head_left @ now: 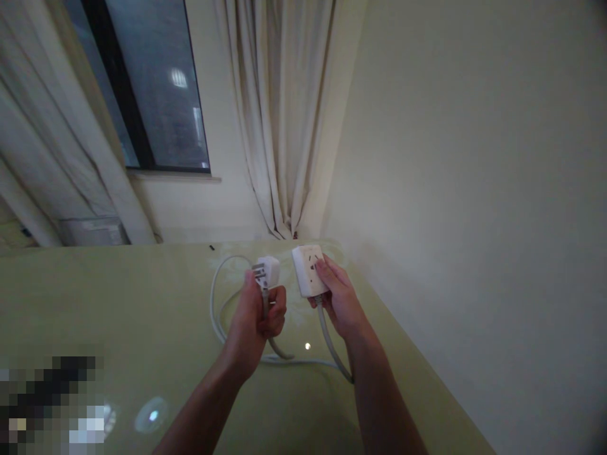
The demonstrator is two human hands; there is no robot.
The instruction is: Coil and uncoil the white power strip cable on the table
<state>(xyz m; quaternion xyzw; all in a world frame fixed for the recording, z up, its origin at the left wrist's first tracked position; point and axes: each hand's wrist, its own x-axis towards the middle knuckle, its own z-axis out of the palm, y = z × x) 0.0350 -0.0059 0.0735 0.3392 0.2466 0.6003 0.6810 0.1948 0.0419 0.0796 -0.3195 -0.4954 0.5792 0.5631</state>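
My left hand [258,309] is closed on a white three-pin plug [269,272], its metal prongs pointing left toward my thumb. The plug's cord runs down through my curled fingers. To the right, my right hand [339,291] grips a white socket block [306,268], the thumb lying on its slotted face. A grey-white cable [327,332] leaves the block's lower end and bends down past my right wrist. More of the cable [213,303] lies looped on the table behind and left of my left hand. Plug and block are apart.
A glossy pale green table [118,303] spreads under both hands, with a small dark object [212,248] near its far edge. Beyond it hang beige curtains [279,114] beside a dark-framed window [156,82]. A plain wall [465,177] borders the table's right side.
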